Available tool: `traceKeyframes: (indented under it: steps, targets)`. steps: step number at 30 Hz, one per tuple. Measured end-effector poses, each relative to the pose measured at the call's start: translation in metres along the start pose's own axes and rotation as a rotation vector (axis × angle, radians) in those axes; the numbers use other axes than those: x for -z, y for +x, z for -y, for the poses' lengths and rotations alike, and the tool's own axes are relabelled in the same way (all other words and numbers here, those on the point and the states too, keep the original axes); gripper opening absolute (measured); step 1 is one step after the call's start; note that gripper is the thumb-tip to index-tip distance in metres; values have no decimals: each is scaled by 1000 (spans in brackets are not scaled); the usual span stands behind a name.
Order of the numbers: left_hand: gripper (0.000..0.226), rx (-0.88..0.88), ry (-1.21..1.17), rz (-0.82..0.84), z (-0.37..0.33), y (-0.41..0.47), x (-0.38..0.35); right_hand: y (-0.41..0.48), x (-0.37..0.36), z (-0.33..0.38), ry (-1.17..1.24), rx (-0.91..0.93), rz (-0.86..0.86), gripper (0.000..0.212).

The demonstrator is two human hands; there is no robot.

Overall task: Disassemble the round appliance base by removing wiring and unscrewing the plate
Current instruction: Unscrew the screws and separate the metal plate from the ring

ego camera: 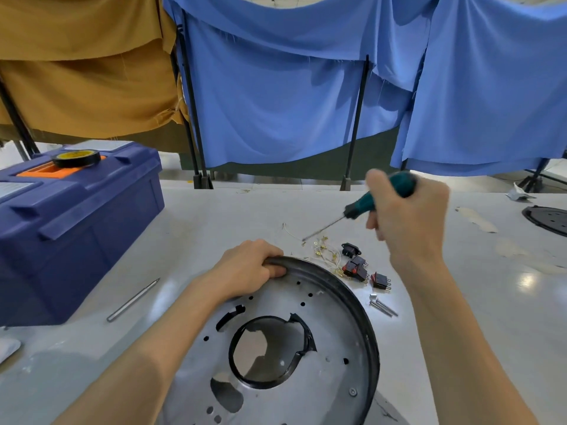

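Note:
The round appliance base, a silver metal plate with a black rim and a large central hole, lies near the table's front edge. My left hand grips its far rim, fingers curled over the edge. My right hand holds a green-handled screwdriver in the air behind the base, its shaft pointing down and left toward the table. Removed white wires with brass terminals and black-and-red switches lie on the table just beyond the rim. One screw sits in the plate at the lower right.
A blue toolbox with a roll of black tape on top stands at the left. A metal rod lies beside it. Small metal pins lie right of the base. Another black round part is at the far right edge.

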State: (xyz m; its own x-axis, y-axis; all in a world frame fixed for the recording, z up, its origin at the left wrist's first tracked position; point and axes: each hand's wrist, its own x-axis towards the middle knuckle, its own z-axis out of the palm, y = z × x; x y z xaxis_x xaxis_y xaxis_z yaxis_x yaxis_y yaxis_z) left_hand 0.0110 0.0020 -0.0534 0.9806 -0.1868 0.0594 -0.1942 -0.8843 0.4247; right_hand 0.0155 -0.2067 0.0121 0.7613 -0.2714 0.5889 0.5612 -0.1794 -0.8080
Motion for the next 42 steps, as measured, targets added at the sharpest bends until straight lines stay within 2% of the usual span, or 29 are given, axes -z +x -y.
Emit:
traceKeyframes:
  steps: [2,5,11,14,17,22,27,29,31,34,42]
  targets:
    - [25,-19,-60,-57,6,0,6,7,8,-4,75,-89,-162,28]
    - [17,-51,-264,-137,16,0,13,13,14,-14,98,-188,-267,23]
    - [10,-17,-759,-278,31,-7,21,15,11,-31,57,-328,-246,23]
    - [19,20,-891,-316,35,-10,21,13,8,-36,46,-381,-200,22]
    - [17,60,-957,-302,40,-12,24,11,5,-39,42,-410,-173,23]
    - [21,109,-944,-322,44,-12,24,8,0,-40,22,-427,-144,24]
    - [15,102,-920,-339,47,-8,21,7,1,-42,12,-426,-138,23]
    - [20,72,-902,-326,43,-6,20,7,1,-42,7,-418,-134,22]
    - [22,40,-789,-291,36,-2,17,7,2,-42,-6,-405,-118,21]
    - [11,23,-521,-236,30,7,12,9,5,-41,-20,-400,-105,22]
    - [27,123,-45,-143,21,9,8,14,9,-43,41,-438,-166,18]
